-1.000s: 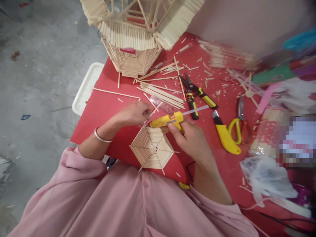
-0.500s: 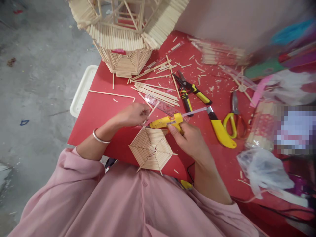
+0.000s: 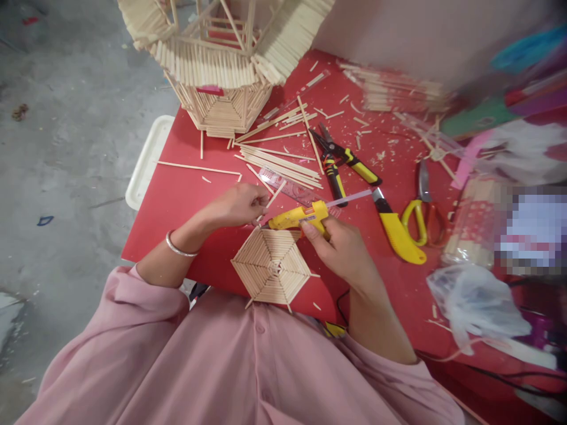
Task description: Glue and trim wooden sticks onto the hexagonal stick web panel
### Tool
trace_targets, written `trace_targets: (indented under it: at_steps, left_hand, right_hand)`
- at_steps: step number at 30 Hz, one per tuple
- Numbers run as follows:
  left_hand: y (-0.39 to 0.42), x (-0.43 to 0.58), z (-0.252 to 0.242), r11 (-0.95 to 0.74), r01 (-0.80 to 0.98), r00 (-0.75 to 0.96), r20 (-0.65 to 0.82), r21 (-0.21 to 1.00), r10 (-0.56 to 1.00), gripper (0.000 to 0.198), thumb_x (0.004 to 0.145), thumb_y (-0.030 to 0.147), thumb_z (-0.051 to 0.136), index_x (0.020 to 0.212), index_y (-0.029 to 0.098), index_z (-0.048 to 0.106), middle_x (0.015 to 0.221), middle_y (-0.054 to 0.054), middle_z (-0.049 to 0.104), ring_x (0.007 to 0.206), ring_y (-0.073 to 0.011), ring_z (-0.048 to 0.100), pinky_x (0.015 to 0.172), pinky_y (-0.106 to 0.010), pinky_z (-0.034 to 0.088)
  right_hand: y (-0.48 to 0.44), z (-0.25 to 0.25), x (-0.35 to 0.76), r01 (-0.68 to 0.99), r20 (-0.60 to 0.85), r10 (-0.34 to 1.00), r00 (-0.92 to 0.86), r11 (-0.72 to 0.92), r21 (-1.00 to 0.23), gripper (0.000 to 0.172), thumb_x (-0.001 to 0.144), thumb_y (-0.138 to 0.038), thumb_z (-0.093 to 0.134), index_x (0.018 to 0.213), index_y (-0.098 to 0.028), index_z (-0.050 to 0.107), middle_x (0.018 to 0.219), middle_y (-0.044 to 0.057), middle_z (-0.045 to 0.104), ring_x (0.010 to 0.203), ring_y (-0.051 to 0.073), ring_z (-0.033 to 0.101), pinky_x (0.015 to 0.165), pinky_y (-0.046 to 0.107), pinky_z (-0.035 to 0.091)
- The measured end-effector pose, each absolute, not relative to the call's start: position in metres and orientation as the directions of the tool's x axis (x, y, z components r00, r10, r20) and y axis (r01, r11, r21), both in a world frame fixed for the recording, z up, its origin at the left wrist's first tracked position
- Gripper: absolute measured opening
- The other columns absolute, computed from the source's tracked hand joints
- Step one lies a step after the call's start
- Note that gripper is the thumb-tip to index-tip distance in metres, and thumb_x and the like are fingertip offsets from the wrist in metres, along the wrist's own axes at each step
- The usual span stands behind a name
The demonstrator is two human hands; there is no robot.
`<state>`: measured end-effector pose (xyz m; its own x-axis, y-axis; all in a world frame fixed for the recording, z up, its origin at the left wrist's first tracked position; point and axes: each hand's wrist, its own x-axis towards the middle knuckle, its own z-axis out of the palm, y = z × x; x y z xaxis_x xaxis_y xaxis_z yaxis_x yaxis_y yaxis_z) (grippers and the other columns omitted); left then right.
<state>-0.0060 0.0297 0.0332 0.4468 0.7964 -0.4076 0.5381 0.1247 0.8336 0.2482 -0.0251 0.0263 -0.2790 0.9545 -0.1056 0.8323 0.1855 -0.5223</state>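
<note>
My right hand [image 3: 340,243] is wrapped round the handle of a yellow hot glue gun [image 3: 296,218]. A clear glue stick [image 3: 349,199] pokes out of its back end. The gun's nozzle points left, close to the fingertips of my left hand [image 3: 241,205]. Those fingers are pinched on a short wooden stick [image 3: 277,193], its lower end near the nozzle. Just below lies a hexagonal panel [image 3: 287,283] of thin sticks laid in rings, with a few spoke ends jutting past its edge. The nozzle is at the panel's upper left corner.
A large stick-built model house [image 3: 221,115] stands at the back left of the red table [image 3: 155,215]. Loose sticks [image 3: 279,164], a clear ruler [image 3: 290,189], pliers [image 3: 339,159], a yellow cutter knife [image 3: 401,236] and scissors [image 3: 420,206] lie around. Plastic bags [image 3: 478,301] are at right.
Both hands, the glue gun and the panel stay almost where they were. Only the camera view has shifted slightly.
</note>
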Motion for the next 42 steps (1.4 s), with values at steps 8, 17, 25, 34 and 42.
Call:
trace_targets:
  at_steps: [8,17,25,34,42]
  left_hand:
    - [0.030,-0.006,0.035,0.141,0.533,0.443,-0.417,0.834,0.794,0.014,0.081,0.011,0.057,0.069,0.018,0.059,0.061,0.002,0.067,0.058,-0.0122,0.066,0.057,-0.021,0.046]
    - [0.030,-0.005,0.034,0.146,0.545,0.433,-0.426,0.826,0.794,0.014,0.081,0.010,0.057,0.069,0.018,0.058,0.061,0.002,0.067,0.060,-0.0122,0.067,0.058,-0.021,0.045]
    - [0.029,-0.007,0.032,0.095,0.551,0.443,-0.387,0.829,0.809,0.013,0.082,0.013,0.059,0.070,0.018,0.060,0.063,0.001,0.069,0.062,-0.0120,0.067,0.057,-0.021,0.044]
    - [0.030,-0.007,0.028,0.092,0.558,0.448,-0.393,0.825,0.803,0.013,0.083,0.017,0.059,0.071,0.018,0.059,0.063,0.001,0.069,0.062,-0.0133,0.068,0.057,-0.021,0.045]
    - [0.030,-0.009,0.026,0.087,0.542,0.474,-0.389,0.836,0.790,0.012,0.084,0.017,0.060,0.072,0.018,0.061,0.064,0.001,0.070,0.061,-0.0123,0.065,0.058,-0.022,0.043]
  right_hand:
    - [-0.025,0.026,0.248,0.830,-0.089,0.956,-0.281,0.195,-0.523,0.047,0.102,-0.062,0.046,0.089,-0.022,0.068,0.062,0.003,0.061,0.055,0.020,0.054,0.056,0.033,0.036]
    - [-0.025,0.026,0.247,0.826,-0.113,0.955,-0.273,0.173,-0.536,0.045,0.101,-0.060,0.047,0.087,-0.022,0.067,0.064,0.004,0.062,0.058,0.021,0.055,0.058,0.033,0.037]
    - [-0.026,0.024,0.248,0.839,-0.054,0.966,-0.253,0.191,-0.509,0.052,0.100,-0.067,0.049,0.070,-0.025,0.053,0.064,0.003,0.058,0.058,0.018,0.050,0.058,0.032,0.033]
    - [-0.034,0.023,0.248,0.830,0.005,0.969,-0.245,0.213,-0.515,0.051,0.104,-0.063,0.044,0.076,-0.023,0.057,0.070,0.002,0.059,0.056,0.015,0.044,0.058,0.031,0.031]
    - [-0.044,0.022,0.251,0.843,0.134,0.954,-0.267,0.299,-0.447,0.045,0.106,-0.056,0.048,0.084,-0.020,0.066,0.079,0.006,0.069,0.064,0.017,0.057,0.060,0.030,0.038]
